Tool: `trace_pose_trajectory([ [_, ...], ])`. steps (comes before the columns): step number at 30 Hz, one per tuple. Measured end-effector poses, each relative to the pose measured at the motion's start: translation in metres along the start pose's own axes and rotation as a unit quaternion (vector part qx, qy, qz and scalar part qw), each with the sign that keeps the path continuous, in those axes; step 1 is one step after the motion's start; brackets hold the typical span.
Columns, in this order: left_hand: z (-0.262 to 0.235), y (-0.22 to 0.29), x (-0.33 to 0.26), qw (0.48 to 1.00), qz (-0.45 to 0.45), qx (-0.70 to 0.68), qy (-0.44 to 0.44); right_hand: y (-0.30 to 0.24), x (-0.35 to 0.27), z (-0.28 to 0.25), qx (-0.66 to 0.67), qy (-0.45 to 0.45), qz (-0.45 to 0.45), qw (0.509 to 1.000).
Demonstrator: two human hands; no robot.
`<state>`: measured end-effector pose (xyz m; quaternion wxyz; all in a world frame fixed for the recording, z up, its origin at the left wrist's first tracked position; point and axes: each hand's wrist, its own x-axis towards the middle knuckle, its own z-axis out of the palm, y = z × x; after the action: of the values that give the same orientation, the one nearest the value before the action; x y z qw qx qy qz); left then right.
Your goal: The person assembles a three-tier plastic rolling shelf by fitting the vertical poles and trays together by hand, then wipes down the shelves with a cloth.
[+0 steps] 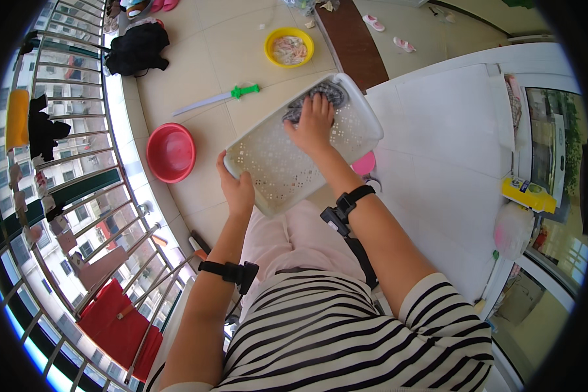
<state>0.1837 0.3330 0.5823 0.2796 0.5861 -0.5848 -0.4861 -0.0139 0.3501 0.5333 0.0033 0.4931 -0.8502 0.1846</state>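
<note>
A white plastic basket (277,186) with a perforated bottom is held tilted in front of my body. My left hand (237,189) grips its left end, with the thumb inside and the fingers over the rim. Reaching into the far right part of the basket, my right hand (314,125) has its fingers curled over a bunched grey patterned cloth (336,93). The cloth is partly hidden under that hand. Bare basket bottom shows beside it.
A red basin (170,152) stands on the tiled floor at left, a green-handled toy sword (209,102) beyond it. Farther off is a yellow basin (268,47) with cloth in it. Railings (78,134) run along the left; a white panel (431,176) flanks the right.
</note>
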Motion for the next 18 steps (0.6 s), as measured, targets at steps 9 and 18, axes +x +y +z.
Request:
trace_pose_trajectory([
  [9,-0.002,-0.019,-0.001,0.998,0.039,-0.01,0.039,-0.064,-0.078,0.014,0.235,-0.144,-0.328,0.904],
  [18,0.007,-0.016,-0.006,0.998,0.032,-0.054,0.032,0.095,-0.043,-0.055,-0.129,-0.075,-0.143,0.978],
])
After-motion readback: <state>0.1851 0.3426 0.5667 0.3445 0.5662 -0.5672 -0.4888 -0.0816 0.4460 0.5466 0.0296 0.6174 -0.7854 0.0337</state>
